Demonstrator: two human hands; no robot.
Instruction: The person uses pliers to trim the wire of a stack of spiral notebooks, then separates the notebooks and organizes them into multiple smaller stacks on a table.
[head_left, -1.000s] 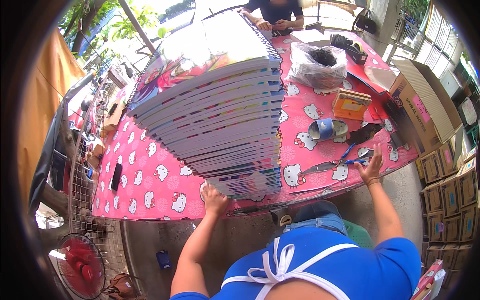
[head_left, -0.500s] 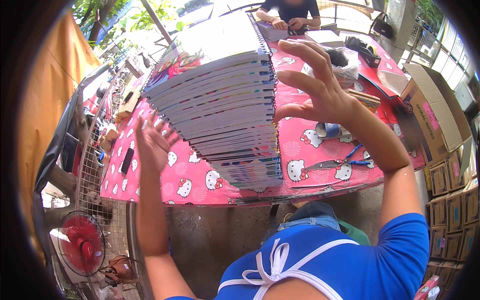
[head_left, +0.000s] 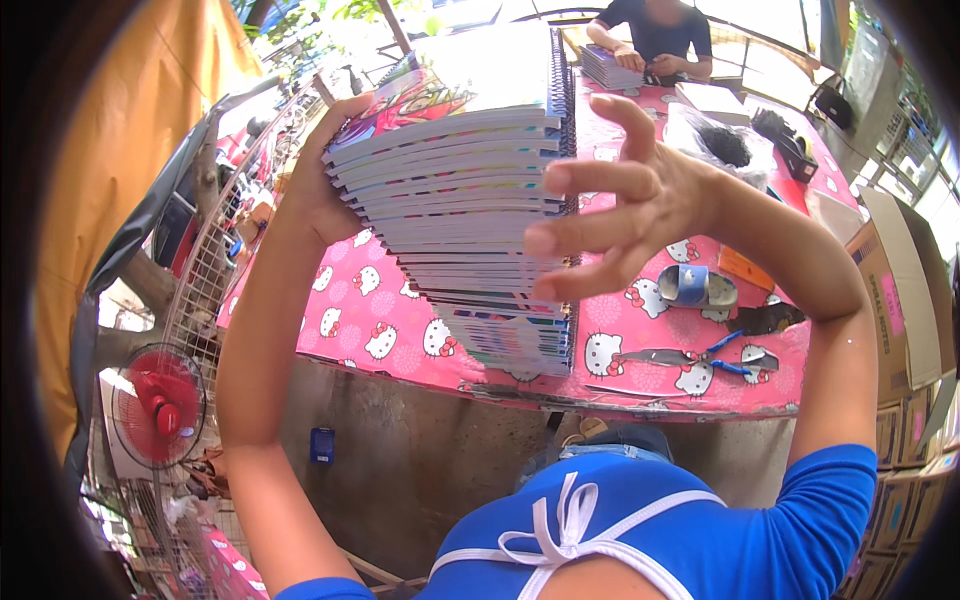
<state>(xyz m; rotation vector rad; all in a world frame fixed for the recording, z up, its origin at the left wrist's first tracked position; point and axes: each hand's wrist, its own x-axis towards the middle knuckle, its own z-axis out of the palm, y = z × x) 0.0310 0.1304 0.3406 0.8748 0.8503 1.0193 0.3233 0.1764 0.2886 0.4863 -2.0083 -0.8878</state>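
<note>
Head view shows the left hand (head_left: 328, 185) against the spiral-bound notebook stack (head_left: 450, 215), grip unclear, and the right hand (head_left: 645, 200) open, fingers spread, at its right edge.

Open-air wkshp (spiral nbks (head_left: 450, 205), ctns (head_left: 903, 435))

1. Top (head_left: 650, 490): bright blue, snug; short sleeves (head_left: 828, 490) ending above elbow.
2. White trim (head_left: 690, 497) edging the neckline, knotted in a bow (head_left: 569, 549).
3. Blue denim (head_left: 625, 443) below hem.
4. Forearms (head_left: 262, 350) and hands (head_left: 668, 195) bare.
</note>
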